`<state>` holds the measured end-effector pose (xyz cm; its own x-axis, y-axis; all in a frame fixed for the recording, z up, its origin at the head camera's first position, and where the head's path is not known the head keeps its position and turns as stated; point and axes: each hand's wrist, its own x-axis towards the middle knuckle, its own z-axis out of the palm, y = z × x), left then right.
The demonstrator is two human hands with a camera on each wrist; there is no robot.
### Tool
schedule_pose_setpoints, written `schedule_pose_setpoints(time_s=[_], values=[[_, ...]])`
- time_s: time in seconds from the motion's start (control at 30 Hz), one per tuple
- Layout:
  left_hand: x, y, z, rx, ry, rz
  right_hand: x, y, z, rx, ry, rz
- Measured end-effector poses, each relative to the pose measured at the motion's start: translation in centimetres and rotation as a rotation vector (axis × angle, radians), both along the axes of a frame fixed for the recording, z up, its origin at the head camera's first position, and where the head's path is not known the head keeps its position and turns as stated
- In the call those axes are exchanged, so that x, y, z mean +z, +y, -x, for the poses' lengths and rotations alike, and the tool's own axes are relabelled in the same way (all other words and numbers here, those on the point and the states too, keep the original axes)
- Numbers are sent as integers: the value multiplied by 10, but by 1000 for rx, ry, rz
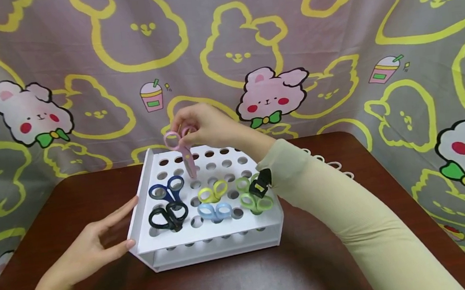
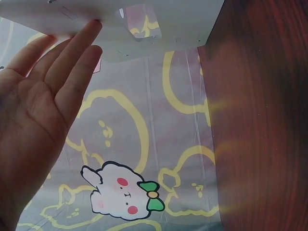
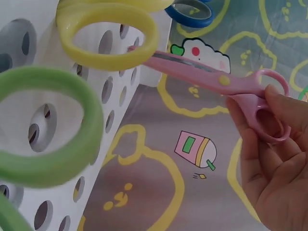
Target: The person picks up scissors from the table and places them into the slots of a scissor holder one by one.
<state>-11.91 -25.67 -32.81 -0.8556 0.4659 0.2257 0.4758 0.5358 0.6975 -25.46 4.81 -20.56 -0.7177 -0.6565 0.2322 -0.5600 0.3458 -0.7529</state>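
Observation:
My right hand [image 1: 209, 126] pinches a pair of pink scissors [image 1: 188, 161] by the handles, above the back left part of a white rack [image 1: 170, 239] with rows of round holes. In the right wrist view the pink scissors [image 3: 207, 72] have closed blades pointing at the rack; whether the tip enters a hole I cannot tell. Straight fingers of my left hand [image 1: 88, 247] touch the rack's left side panel. Handles-up in the holes stand dark blue scissors [image 1: 173, 196], black scissors [image 1: 172, 220], yellow scissors [image 1: 214, 198], light blue scissors [image 1: 215, 216] and green scissors [image 1: 257, 209].
The rack stands on a dark brown table [image 1: 295, 274]. White loops [image 1: 334, 165] lie to the right of the rack, partly behind my right sleeve [image 1: 348, 208]. A patterned curtain [image 1: 201, 82] hangs behind the table and at both sides.

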Motion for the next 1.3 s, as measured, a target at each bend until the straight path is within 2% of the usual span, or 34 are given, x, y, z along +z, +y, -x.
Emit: schedule_pose_setpoints(time_s=[0.33, 0.9, 1.07, 1.3], values=[[1, 0, 0, -13, 6, -10, 2, 2, 2, 22, -12, -147], [2, 1, -1, 7, -14, -3, -5, 6, 1, 83, -40, -275], [2, 1, 0, -2, -13, -15, -7, 8, 2, 120, -68, -297], [1, 0, -1, -6, -11, -21, -12, 12, 4, 235, -101, -318]])
